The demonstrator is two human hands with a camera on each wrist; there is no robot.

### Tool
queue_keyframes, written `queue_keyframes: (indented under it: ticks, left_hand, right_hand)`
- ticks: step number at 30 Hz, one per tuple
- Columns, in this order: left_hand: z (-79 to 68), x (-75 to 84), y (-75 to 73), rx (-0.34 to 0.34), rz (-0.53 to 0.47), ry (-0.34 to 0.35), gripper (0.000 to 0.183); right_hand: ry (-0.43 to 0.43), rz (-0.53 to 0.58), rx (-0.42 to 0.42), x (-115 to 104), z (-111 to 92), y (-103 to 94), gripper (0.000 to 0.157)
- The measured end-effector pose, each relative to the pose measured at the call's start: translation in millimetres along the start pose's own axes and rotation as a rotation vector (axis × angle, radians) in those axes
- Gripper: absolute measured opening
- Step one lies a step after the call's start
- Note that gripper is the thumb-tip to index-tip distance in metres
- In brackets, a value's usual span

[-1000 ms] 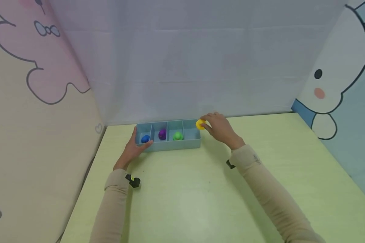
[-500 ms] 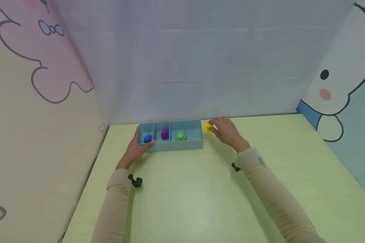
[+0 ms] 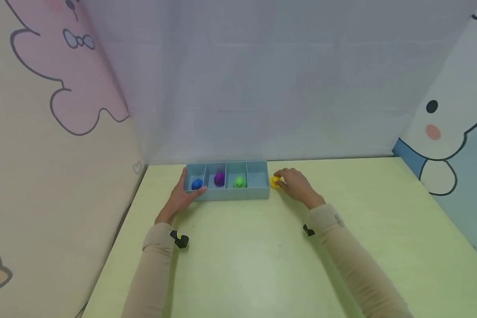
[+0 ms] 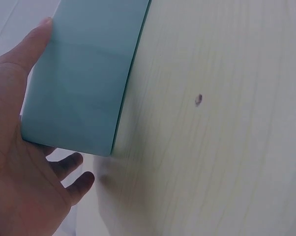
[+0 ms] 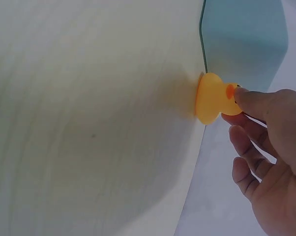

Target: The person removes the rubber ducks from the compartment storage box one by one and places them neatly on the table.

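A yellow rubber duck [image 3: 275, 182] is just off the right end of a light blue box [image 3: 234, 194] with several compartments in a row. My right hand [image 3: 299, 187] pinches the duck's head between thumb and fingers; in the right wrist view the yellow duck [image 5: 210, 101] has its base right at the tabletop. My left hand [image 3: 179, 199] holds the box's left end, thumb over the front edge and fingers round the end wall. Inside, from the left, lie a blue toy [image 3: 197, 184], a purple toy [image 3: 219, 179] and a green duck [image 3: 240, 182]. The rightmost compartment holds nothing.
The pale yellow-green table [image 3: 242, 256] runs back to a white cloth backdrop [image 3: 238, 88]. Cartoon-printed panels stand at left and right. A small dark mark [image 4: 198, 100] shows on the tabletop in the left wrist view.
My right hand has brought the yellow duck from above the box's right rim, rightwards and down to the table beside it. My left hand stays on the box; the head view has shifted slightly.
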State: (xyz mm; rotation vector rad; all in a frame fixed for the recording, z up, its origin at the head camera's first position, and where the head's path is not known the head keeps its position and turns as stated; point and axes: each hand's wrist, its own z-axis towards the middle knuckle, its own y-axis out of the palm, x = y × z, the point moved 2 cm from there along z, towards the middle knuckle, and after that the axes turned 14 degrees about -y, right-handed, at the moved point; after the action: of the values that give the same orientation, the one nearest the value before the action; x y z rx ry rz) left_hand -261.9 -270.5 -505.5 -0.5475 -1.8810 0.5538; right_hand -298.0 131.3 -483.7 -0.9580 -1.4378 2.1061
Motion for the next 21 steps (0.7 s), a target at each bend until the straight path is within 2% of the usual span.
queue_keyframes:
  ticks: [5,10,17,21]
  left_hand:
    - [-1.7,-3.2,0.7,-0.004,-0.015,-0.011,0.117]
    - [-1.8,-2.1,0.8,-0.001,-0.020,-0.013,0.117]
    - [-1.6,1.7,1.0,0.006,-0.004,-0.011,0.120]
    - [-3.2,1.5,1.2,0.005,0.001,-0.011,0.119]
  right_hand:
    - [0.000,-0.001,-0.004,-1.1,-0.3,1.8,0.030]
    - [-0.003,-0.034,-0.007,-4.0,1.3,-4.7,0.034]
    - [-0.049,-0.082,0.065,-14.7,11.1,-22.6,0.034]
    - [-0.086,-0.073,0.088,-24.5,20.4,-28.6,0.032]
